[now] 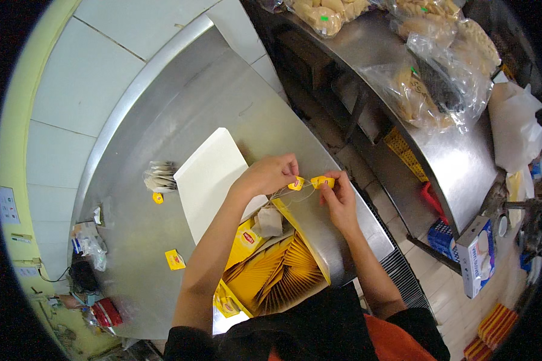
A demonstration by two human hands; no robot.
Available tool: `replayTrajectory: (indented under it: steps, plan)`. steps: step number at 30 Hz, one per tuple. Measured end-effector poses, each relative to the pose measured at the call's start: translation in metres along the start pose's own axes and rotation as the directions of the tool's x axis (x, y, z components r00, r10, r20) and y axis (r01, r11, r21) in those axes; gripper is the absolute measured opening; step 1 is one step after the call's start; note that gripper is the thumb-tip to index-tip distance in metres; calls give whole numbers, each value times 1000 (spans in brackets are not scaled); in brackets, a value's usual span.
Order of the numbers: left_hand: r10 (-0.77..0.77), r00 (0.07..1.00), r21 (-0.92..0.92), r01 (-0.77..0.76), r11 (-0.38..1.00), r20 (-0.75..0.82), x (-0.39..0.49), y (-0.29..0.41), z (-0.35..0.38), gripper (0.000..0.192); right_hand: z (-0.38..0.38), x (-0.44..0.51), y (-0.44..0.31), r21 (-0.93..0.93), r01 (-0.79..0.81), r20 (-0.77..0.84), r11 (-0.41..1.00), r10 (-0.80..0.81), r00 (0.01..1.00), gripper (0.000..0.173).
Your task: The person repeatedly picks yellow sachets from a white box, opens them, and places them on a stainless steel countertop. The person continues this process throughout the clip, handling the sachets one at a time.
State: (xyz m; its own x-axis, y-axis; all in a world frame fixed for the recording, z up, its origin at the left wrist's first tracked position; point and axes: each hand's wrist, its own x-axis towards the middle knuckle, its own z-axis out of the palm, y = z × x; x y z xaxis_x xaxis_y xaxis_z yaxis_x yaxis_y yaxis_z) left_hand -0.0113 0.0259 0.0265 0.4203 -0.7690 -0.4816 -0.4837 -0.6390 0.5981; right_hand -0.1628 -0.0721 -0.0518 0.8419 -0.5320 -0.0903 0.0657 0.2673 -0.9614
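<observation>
My left hand (pixel 271 173) pinches a yellow Lipton tea tag (pixel 296 183) above the steel table. Just to its right, my right hand (pixel 341 196) holds more yellow tags (pixel 322 182) between thumb and finger. Thin strings run from the tags toward pale tea bags (pixel 269 221) over the near box. That open yellow box (pixel 301 246) is packed with fanned yellow envelopes (pixel 282 266); its white lid (pixel 212 176) stretches up and left, partly behind my left arm. Beyond the lid lies a row of tea bags (pixel 160 176), with a yellow tag (pixel 158 198) beside it.
A yellow envelope (pixel 175 260) lies on the steel table (pixel 135 216) left of my forearm. Plastic bags and a red packet (pixel 107 312) sit at the far left. Across a gap, another steel table (pixel 454 158) bears bagged food (pixel 418 92) and a white-blue carton (pixel 476 257) at its end.
</observation>
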Motion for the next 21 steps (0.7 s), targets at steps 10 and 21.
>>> replayTrajectory:
  steps: [10, 21]
  plan:
    - [95, 980, -175, -125, 977, -173, -15, 12, 6, 14, 6, -18, -7, 55, -76, 80, 996, 71, 994, 11]
    - [108, 993, -372, -116, 921, -41, -44, 7, -4, 14, 14, -13, -21, 30, -25, 140, 999, 21, 990, 13]
